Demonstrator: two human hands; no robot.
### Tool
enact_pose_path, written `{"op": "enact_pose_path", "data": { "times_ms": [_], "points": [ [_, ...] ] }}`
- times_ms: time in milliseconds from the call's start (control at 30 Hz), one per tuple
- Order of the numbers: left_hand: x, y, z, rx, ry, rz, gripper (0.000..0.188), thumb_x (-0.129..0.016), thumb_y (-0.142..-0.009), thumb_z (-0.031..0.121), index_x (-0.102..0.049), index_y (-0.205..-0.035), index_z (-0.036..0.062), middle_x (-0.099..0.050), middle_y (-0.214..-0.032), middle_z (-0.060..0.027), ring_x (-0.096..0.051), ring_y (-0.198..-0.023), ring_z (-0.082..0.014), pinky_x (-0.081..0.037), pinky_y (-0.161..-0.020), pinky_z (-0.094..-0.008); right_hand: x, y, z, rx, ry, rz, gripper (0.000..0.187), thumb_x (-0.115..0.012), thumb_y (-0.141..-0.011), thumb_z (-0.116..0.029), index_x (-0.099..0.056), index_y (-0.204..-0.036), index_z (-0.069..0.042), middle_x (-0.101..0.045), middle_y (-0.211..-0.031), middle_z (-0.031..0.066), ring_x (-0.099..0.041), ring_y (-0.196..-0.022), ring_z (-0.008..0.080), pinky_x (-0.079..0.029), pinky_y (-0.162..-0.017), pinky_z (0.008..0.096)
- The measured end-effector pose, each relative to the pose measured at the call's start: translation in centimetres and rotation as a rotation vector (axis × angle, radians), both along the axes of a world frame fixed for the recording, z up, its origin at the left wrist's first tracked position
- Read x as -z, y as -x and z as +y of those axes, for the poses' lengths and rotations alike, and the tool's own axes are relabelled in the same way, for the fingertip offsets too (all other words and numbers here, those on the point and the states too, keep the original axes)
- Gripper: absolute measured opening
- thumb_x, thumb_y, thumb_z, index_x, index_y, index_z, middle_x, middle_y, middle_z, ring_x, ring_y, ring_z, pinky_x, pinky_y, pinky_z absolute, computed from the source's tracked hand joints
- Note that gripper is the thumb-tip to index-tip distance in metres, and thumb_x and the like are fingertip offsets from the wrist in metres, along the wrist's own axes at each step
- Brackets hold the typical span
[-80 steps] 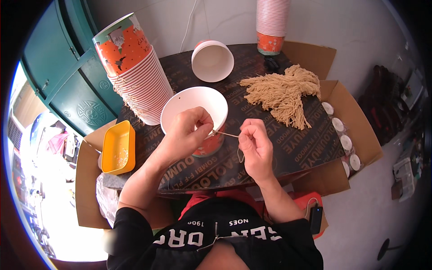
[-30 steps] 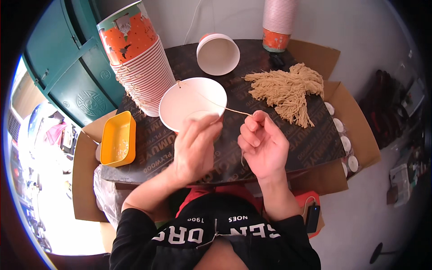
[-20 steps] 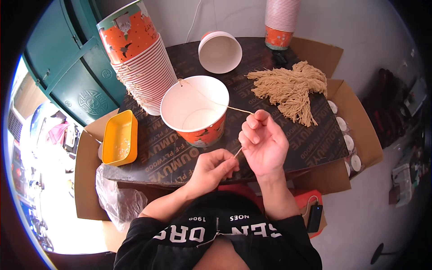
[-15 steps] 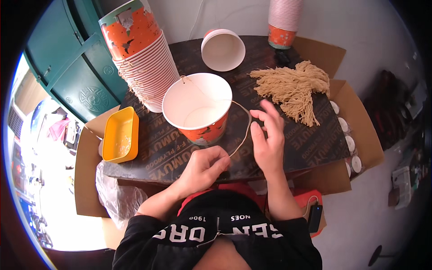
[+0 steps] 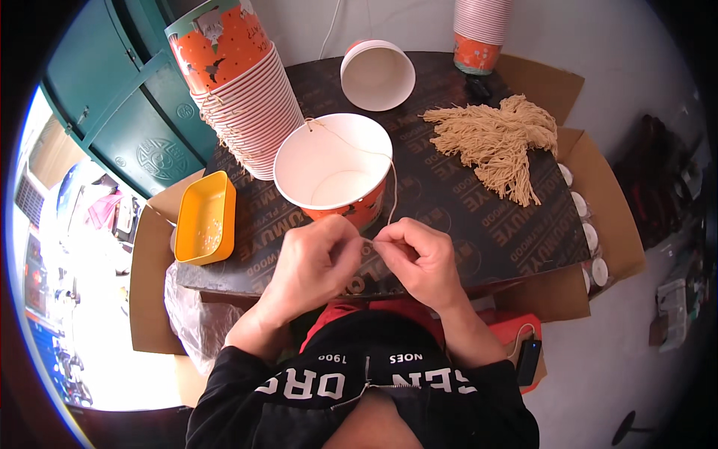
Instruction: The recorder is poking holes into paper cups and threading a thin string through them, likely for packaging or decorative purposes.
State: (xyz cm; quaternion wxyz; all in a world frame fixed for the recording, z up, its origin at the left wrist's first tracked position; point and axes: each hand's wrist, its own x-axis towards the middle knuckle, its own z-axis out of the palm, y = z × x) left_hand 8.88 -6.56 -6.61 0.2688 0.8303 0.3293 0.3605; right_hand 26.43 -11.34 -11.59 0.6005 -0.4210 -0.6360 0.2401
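Observation:
Between my arms and the stacked buckets stands a paper bucket (image 5: 329, 168), white inside and orange outside. A tan string (image 5: 394, 187) is fixed at its far left rim, crosses the opening and drops over the right rim to my fingers. My left hand (image 5: 310, 262) is closed in a pinch on the string near the bucket's front. Just right of it, my right hand (image 5: 422, 262) pinches the same string, and the fingertips of both hands nearly meet. The string's end is hidden by the fingers.
A tall bucket stack (image 5: 250, 105) with strings stands at left, near a yellow tray (image 5: 207, 221) holding small bits. Behind lies a tipped bucket (image 5: 378, 76). A bundle of tan strings (image 5: 497, 142) is at right; another bucket stack (image 5: 479, 45) stands far right. Cardboard boxes (image 5: 609, 224) flank the table.
My right hand has moved left and down, from open fingers beside the string to a pinch on it. My left hand has risen slightly, and the string now hangs closer to the bucket.

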Motion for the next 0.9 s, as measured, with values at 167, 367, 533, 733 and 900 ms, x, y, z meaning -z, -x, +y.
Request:
{"op": "enact_pose_path", "data": {
  "times_ms": [167, 367, 533, 733, 900],
  "points": [
    [0.5, 1.4, 0.5, -0.128, 0.074, -0.196, 0.007, -0.065, -0.088, -0.001, -0.062, -0.082, -0.0019, -0.062, -0.065, -0.0054, -0.057, -0.059, -0.0063, -0.045, -0.053, -0.023, 0.9, 1.0, 0.8, 0.18, 0.02, 0.12, 0.01, -0.069, -0.084, 0.006, -0.061, -0.085, 0.001, -0.058, -0.068, 0.002, -0.053, -0.057, 0.0057, -0.042, -0.051, 0.0227],
    [0.2, 1.6, 0.0, -0.137, 0.093, -0.258, 0.01, -0.062, -0.092, 0.0, -0.061, -0.082, -0.0016, -0.063, -0.065, -0.0029, -0.055, -0.059, -0.0041, -0.043, -0.054, -0.0214, 1.7, 1.9, 2.3, 0.327, -0.226, -0.002, 0.016, -0.068, -0.085, 0.008, -0.056, -0.079, -0.001, -0.047, -0.062, -0.0033, -0.041, -0.052, 0.0015, -0.033, -0.047, 0.0196],
    [0.6, 2.0, -0.1, -0.147, 0.069, -0.247, 0.01, -0.062, -0.092, 0.0, -0.061, -0.081, -0.0014, -0.063, -0.065, -0.0028, -0.055, -0.059, -0.0039, -0.043, -0.054, -0.0212, 2.1, 2.5, 3.5, 0.372, -0.318, -0.054, 0.018, -0.069, -0.084, 0.009, -0.055, -0.078, -0.001, -0.048, -0.062, -0.0004, -0.044, -0.05, 0.004, -0.036, -0.046, 0.0218],
    [1.1, 2.4, 0.0, -0.14, 0.111, -0.26, 0.011, -0.062, -0.091, 0.0, -0.061, -0.081, -0.0014, -0.061, -0.064, -0.002, -0.053, -0.057, -0.0042, -0.043, -0.054, -0.0214, 2.2, 2.8, 4.1, 0.413, -0.353, -0.12, 0.02, -0.07, -0.082, 0.009, -0.054, -0.077, -0.002, -0.049, -0.062, 0.0029, -0.047, -0.047, 0.0083, -0.038, -0.045, 0.0241],
    [1.2, 2.6, 0.1, -0.143, 0.113, -0.253, 0.01, -0.062, -0.091, 0.0, -0.062, -0.081, -0.0016, -0.06, -0.063, -0.0019, -0.054, -0.057, -0.0048, -0.043, -0.053, -0.0217, 2.0, 2.9, 4.3, 0.455, -0.367, -0.168, 0.02, -0.07, -0.082, 0.008, -0.054, -0.076, -0.002, -0.049, -0.061, 0.0042, -0.048, -0.046, 0.011, -0.038, -0.045, 0.0266]
  ]
}}
